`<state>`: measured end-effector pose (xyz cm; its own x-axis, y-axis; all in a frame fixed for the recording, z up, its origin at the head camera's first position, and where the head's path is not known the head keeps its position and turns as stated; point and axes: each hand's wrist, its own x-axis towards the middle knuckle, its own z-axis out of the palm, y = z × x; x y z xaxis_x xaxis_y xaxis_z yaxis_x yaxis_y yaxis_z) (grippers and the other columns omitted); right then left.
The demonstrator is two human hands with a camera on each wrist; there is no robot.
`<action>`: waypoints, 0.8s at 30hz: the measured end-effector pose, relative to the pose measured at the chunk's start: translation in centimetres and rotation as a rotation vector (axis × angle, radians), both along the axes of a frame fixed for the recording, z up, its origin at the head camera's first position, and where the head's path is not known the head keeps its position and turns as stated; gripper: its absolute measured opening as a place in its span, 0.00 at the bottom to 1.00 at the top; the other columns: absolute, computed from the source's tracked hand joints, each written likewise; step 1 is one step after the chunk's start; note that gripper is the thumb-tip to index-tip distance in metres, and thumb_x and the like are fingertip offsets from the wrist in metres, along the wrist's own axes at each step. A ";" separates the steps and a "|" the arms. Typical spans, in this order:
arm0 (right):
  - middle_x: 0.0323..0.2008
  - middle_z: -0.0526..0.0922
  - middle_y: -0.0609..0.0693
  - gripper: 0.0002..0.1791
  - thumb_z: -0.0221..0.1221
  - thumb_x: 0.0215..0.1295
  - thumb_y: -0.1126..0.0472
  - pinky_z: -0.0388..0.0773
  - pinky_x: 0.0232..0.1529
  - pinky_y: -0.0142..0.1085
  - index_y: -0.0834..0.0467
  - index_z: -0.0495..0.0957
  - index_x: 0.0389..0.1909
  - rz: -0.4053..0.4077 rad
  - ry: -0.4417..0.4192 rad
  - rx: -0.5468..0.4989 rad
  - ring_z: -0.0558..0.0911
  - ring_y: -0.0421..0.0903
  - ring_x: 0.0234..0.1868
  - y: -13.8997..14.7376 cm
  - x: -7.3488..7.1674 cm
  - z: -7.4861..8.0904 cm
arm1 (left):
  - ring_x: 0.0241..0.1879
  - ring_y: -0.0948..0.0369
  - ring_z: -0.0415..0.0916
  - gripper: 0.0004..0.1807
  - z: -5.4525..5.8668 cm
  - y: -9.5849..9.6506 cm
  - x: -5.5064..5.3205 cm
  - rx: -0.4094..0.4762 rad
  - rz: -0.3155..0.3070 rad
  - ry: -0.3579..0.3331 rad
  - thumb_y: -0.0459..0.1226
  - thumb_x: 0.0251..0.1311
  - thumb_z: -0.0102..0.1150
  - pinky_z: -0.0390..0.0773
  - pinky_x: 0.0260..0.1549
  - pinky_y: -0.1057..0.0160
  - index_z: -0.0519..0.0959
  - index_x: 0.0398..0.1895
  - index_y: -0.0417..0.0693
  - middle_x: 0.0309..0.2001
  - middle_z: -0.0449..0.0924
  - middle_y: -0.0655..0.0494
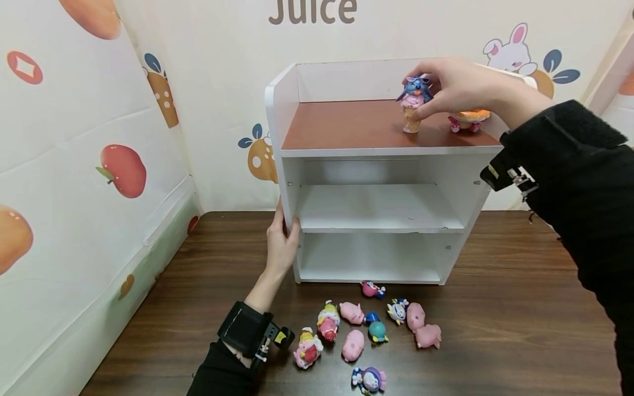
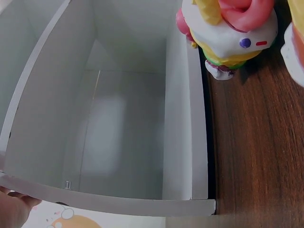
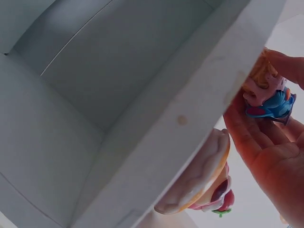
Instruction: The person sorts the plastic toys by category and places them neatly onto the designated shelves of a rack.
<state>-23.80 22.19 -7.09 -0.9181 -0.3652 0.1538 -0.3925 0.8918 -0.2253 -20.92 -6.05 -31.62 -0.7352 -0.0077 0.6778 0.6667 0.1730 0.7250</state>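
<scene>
On the brown top of a small white shelf [image 1: 381, 229], my right hand [image 1: 458, 85] pinches a toy figurine [image 1: 416, 99] shaped like an ice cream cone with a blue character on it. The cone's tip is at or just over the surface. In the right wrist view, the figurine [image 3: 271, 92] lies between thumb and fingers. Beside it, partly behind the hand, stands another figurine [image 1: 468, 120] with an orange-and-white top. My left hand [image 1: 281, 242] grips the shelf's left side panel, thumb at the front edge; the left wrist view shows only some fingers [image 2: 14, 209].
Before the shelf, several small figurines lie on the brown wooden table [image 1: 520, 330]: pink pigs [image 1: 353, 345], a blue-and-teal one [image 1: 376, 328] and cake-like ones [image 1: 308, 349]. The two lower tiers have white boards. A printed wall [image 1: 218, 82] stands behind.
</scene>
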 end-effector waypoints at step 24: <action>0.50 0.71 0.57 0.31 0.62 0.50 0.49 0.68 0.30 0.19 0.54 0.67 0.56 -0.127 0.279 -0.255 0.70 0.48 0.48 3.0 0.8 -0.7 | 0.50 0.40 0.65 0.29 0.0 -0.2 -0.2 0.007 0.012 0.022 0.20 0.55 0.42 0.67 0.45 0.44 0.54 0.62 0.29 0.56 0.63 0.31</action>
<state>-22.97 25.15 -7.76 -0.8636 -0.1694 0.4749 -0.3602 0.8663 -0.3461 -21.17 -6.30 -31.61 -0.7198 -0.0212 0.6939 0.6805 0.1759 0.7113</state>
